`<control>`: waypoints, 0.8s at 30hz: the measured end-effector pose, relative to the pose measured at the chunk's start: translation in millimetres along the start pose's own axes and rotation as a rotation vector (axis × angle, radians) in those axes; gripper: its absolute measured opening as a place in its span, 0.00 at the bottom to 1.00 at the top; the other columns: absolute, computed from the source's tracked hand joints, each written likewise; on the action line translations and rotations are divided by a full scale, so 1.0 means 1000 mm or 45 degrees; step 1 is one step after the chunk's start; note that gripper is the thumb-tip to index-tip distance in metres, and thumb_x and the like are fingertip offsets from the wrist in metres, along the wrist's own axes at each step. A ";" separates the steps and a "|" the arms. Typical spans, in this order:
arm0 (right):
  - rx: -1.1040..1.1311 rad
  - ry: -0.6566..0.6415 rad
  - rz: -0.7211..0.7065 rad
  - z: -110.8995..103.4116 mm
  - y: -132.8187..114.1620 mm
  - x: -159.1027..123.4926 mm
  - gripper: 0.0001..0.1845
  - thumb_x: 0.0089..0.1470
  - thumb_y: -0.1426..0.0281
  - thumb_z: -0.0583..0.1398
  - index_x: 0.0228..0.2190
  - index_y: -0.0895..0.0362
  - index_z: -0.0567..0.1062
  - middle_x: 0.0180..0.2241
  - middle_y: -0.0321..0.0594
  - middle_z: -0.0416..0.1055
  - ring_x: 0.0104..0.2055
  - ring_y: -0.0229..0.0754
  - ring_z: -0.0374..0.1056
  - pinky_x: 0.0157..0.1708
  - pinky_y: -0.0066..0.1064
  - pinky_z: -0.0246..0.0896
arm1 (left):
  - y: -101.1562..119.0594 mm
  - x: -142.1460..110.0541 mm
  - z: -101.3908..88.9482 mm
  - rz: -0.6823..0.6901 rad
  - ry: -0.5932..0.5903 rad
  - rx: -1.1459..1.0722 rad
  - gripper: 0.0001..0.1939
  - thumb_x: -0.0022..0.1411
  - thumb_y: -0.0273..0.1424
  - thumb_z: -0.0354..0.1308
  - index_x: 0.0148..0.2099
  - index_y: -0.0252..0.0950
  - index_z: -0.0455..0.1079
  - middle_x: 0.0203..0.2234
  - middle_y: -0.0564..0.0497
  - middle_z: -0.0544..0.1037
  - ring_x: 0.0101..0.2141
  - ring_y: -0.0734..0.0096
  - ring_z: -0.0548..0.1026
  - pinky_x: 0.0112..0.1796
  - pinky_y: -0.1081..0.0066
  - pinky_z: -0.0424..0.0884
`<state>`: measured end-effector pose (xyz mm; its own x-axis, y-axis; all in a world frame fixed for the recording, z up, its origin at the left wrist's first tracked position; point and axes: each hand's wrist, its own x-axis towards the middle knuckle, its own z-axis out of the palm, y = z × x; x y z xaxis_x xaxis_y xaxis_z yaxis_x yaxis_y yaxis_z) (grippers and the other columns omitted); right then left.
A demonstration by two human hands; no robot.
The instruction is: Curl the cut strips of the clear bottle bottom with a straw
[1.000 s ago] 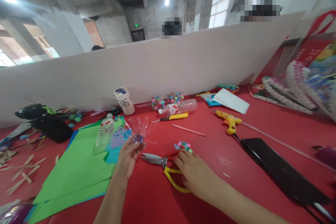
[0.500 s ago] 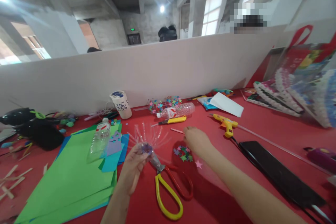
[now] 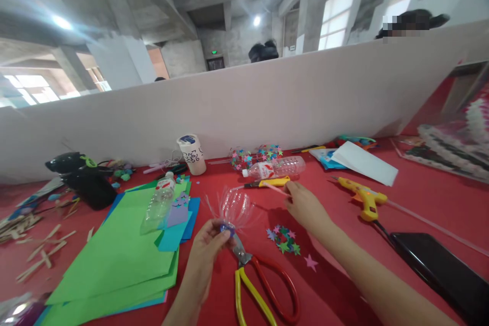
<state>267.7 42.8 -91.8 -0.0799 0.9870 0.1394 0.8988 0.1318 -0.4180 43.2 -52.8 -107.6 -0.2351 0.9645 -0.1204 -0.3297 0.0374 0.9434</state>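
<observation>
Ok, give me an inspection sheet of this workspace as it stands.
Surface: red table, no spill seen.
Job's things: fringed plastic piece and pink stick, both held; scissors and star cutouts nearby.
Clutter: green paper, cup, wooden sticks, glue gun, yellow knife; blade exposure unclear.
Hands: left hand grips the plastic piece; right hand pinches the stick.
Cables: black cable from the glue gun.
Surroundings: white partition, people's heads beyond.

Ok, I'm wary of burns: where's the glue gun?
In the head view, the glue gun lies right of the right hand, between the white sheet and the black slab.
</observation>
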 end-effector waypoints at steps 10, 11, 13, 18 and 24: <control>0.917 -0.282 -0.275 -0.068 -0.069 -0.042 0.11 0.48 0.65 0.58 0.35 0.56 0.71 0.22 0.27 0.55 0.22 0.35 0.54 0.21 0.25 0.50 | 0.023 0.009 0.021 0.098 -0.010 0.155 0.19 0.40 0.37 0.70 0.30 0.34 0.67 0.16 0.56 0.74 0.18 0.73 0.73 0.24 0.74 0.68; 0.958 -0.259 -0.280 -0.071 -0.071 -0.041 0.11 0.47 0.65 0.58 0.34 0.56 0.71 0.21 0.28 0.56 0.21 0.35 0.53 0.21 0.26 0.49 | 0.029 0.010 0.026 0.126 -0.030 0.171 0.19 0.40 0.37 0.70 0.29 0.34 0.67 0.16 0.56 0.73 0.18 0.74 0.73 0.24 0.75 0.68; 1.019 -0.203 -0.287 -0.078 -0.071 -0.038 0.09 0.47 0.64 0.57 0.30 0.56 0.70 0.21 0.29 0.57 0.21 0.35 0.52 0.21 0.27 0.47 | 0.040 0.015 0.036 0.178 -0.079 0.198 0.18 0.41 0.38 0.70 0.30 0.34 0.67 0.16 0.56 0.73 0.18 0.74 0.73 0.23 0.75 0.68; 1.077 -0.116 -0.321 -0.088 -0.061 -0.034 0.07 0.47 0.64 0.56 0.23 0.55 0.68 0.22 0.33 0.60 0.25 0.38 0.54 0.26 0.28 0.48 | 0.053 0.024 0.052 0.206 -0.200 0.280 0.17 0.43 0.38 0.70 0.29 0.34 0.68 0.15 0.55 0.73 0.17 0.72 0.74 0.22 0.74 0.68; 1.015 -0.240 -0.338 -0.065 -0.055 -0.024 0.05 0.46 0.70 0.55 0.21 0.55 0.65 0.19 0.28 0.52 0.22 0.35 0.48 0.23 0.26 0.44 | 0.034 0.029 0.040 0.075 -0.169 0.447 0.17 0.38 0.39 0.71 0.22 0.33 0.68 0.12 0.52 0.73 0.13 0.73 0.71 0.18 0.76 0.64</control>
<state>247.9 6.1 -13.4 -0.3780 0.9040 0.1998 0.2748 0.3156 -0.9082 62.3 -13.0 -66.9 -0.1160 0.9923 -0.0436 0.0195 0.0461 0.9987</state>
